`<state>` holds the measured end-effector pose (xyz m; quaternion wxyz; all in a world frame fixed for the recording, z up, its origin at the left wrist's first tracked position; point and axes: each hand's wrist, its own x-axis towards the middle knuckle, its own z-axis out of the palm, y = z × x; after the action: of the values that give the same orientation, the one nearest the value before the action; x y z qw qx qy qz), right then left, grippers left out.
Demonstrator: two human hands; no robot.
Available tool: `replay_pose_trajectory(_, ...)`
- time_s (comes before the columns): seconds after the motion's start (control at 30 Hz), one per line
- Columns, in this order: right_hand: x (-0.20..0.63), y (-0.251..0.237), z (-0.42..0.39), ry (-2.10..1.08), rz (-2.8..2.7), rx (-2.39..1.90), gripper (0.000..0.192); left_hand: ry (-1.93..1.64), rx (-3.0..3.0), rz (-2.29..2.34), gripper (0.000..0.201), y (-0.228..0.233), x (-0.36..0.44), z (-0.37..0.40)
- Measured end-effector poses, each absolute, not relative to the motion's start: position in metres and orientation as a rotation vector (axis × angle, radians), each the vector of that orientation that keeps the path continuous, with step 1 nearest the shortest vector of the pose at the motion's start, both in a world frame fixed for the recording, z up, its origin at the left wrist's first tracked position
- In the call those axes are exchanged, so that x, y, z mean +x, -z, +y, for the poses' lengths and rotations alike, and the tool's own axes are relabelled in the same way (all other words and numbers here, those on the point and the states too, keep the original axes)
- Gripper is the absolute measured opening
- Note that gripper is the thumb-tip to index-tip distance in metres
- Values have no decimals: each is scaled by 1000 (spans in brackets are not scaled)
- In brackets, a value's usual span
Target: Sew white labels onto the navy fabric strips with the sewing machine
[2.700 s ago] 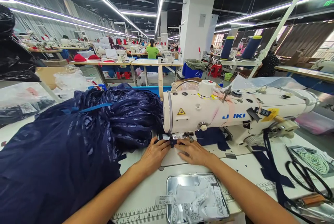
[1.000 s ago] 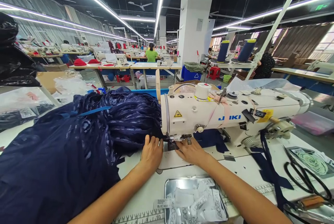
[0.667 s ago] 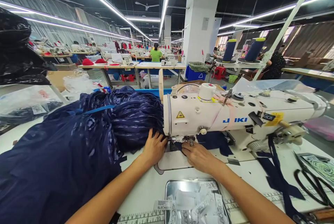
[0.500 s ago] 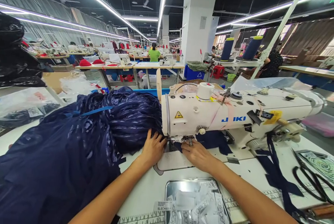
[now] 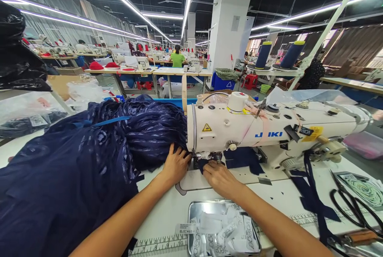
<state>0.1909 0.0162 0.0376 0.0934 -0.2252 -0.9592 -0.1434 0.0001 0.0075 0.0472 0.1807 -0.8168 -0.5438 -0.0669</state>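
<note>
A: Begin with the head view. Hands?
B: Left hand (image 5: 176, 164), one: palm down, fingers spread a little, tips at the edge of the navy garment pile (image 5: 155, 129), near the needle. Whether they grip cloth, I can't tell.
A: The other?
B: Right hand (image 5: 220, 178), one: fingers close together and bent, tips at a small navy piece (image 5: 201, 164). Pinching or only pressing, I can't tell.
A: And where is that piece?
B: Between the two hands, under the front end of the white sewing machine (image 5: 223, 125), partly hidden by the fingers.
A: Nearer the person?
B: Metal tray (image 5: 199, 208), one, holding loose white labels (image 5: 227, 229); one label overhangs its left rim.
A: Right side of the table (image 5: 158, 217)?
B: Navy strip (image 5: 319, 203), running down from the machine; black scissors (image 5: 353, 205), one pair; pale green cord (image 5: 366, 191), coiled.
A: Behind the machine?
B: Navy thread spools (image 5: 263, 55), two, yellow-topped, upright on a stand.
</note>
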Motion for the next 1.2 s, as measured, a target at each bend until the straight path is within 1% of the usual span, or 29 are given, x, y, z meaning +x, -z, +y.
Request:
replay_pose_trajectory(0.4, 179, -31, 12, 461, -2814, -769, 14, 250, -2285, -1526, 16, -45, 1, 16)
replay_pose_trajectory(0.57, 174, -28, 10, 496, -2825, -771, 13, 250, -2270, -1543, 18, -43, 2, 20)
replay_pose_trajectory(0.8, 183, -32, 22, 447, -2813, -806, 14, 197, -2239, -1607, 19, -43, 4, 19)
replay_pose_trajectory(0.9, 196, -30, 29, 443, -2743, -821, 18, 109, -2256, -1664, 25, -47, 11, -5)
replay_pose_trajectory(1.0, 207, -19, 34, 408, -2643, -716, 21, 78, -2402, -1517, 32, -56, 12, -45)
replay_pose_trajectory(1.1, 211, -6, 38, 418, -2559, -616, 26, 283, -2446, -1399, 29, -76, -10, -86)
replay_pose_trajectory(1.2, 209, 1, 39, 455, -2523, -572, 34, 434, -2088, -1550, 30, -107, -60, -118)
